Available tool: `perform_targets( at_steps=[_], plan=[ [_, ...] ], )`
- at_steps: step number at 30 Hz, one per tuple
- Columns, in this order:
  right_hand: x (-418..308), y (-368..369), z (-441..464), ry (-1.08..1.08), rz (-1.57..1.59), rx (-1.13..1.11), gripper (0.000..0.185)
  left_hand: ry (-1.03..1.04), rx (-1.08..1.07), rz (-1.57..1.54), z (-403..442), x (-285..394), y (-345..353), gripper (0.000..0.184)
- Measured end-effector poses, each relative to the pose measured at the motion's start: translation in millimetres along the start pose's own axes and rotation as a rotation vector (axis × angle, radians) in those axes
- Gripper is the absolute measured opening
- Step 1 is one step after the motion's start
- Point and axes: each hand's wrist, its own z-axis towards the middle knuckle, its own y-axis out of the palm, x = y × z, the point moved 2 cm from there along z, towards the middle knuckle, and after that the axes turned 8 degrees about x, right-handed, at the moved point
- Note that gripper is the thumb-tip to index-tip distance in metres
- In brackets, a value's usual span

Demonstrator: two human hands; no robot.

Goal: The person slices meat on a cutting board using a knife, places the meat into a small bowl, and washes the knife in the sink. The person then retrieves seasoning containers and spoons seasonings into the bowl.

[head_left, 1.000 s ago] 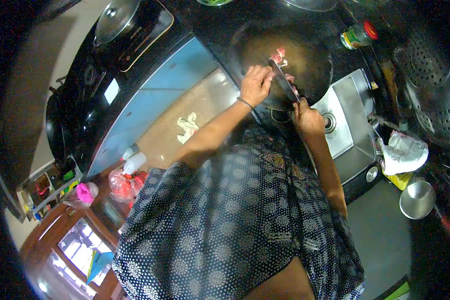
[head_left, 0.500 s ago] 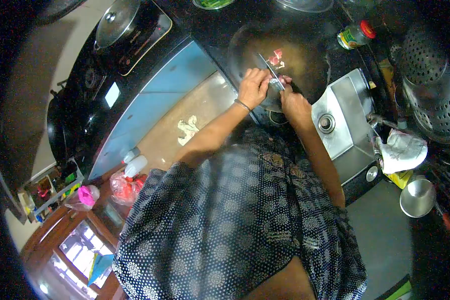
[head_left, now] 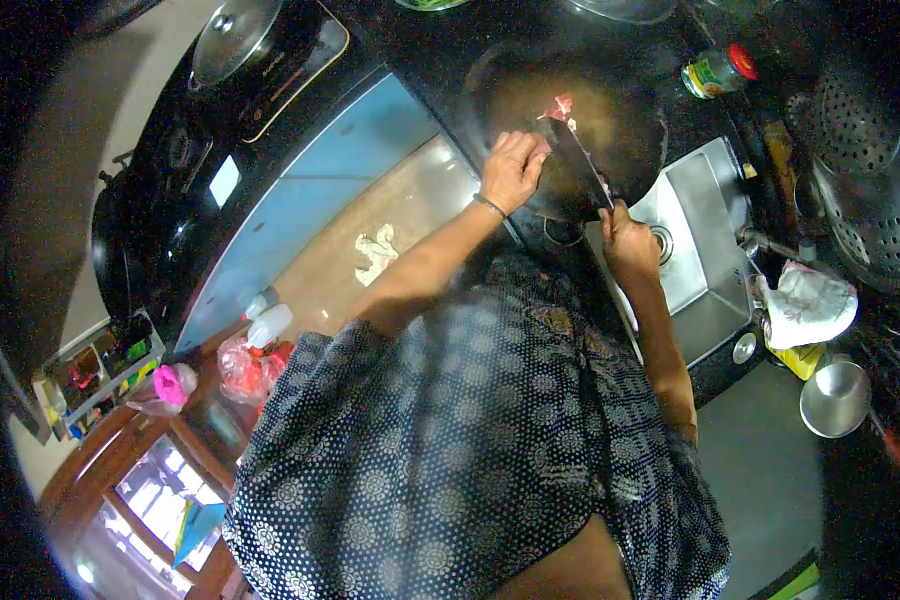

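A round, dark-edged chopping board (head_left: 625,115) lies on the black counter in front of me. My right hand (head_left: 630,243) is closed round the handle of a kitchen knife (head_left: 577,160), whose dark blade points away over the board. Left of the blade, my left hand (head_left: 513,172) has its fingers curled and pressed together, with a small pinkish piece of meat (head_left: 542,148) at the fingertips. Small red and white pieces of meat (head_left: 562,107) lie by the knife's tip. Part of the board is hidden under my hands.
Right of the board is a steel sink (head_left: 705,290) with a tap and a white cloth (head_left: 810,303). A red-lidded jar (head_left: 715,72) stands behind it. A steel bowl (head_left: 835,398) and perforated steel containers (head_left: 870,210) are farther right. A glass lid (head_left: 235,40) is at the upper left.
My right hand has moved right and toward me, drawing the knife away from my left hand. The blade has turned, showing its dark side. The left hand has barely moved.
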Motion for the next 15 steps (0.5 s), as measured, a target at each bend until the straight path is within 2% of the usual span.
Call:
perform_targets(
  at_steps=[3,8,14,15],
  plan=[
    [-6.2,0.6,2.6,-0.028,-0.018,-0.056,0.033,-0.001,0.014,0.023,0.1,0.7,0.3,0.019],
    [-3.7,14.0,1.4,-0.095,-0.031,0.008,0.031,-0.023,-0.019,0.011,-1.8,-0.6,0.9,0.021],
    [-6.4,43.0,19.5,-0.064,-0.011,-0.058,0.033,-0.010,-0.032,0.009,-0.2,0.1,1.1,0.013],
    [-25.1,27.2,28.8,-0.014,0.079,-0.117,0.035,-0.015,-0.035,-0.002,0.0,0.1,0.6,0.013]
  ],
)
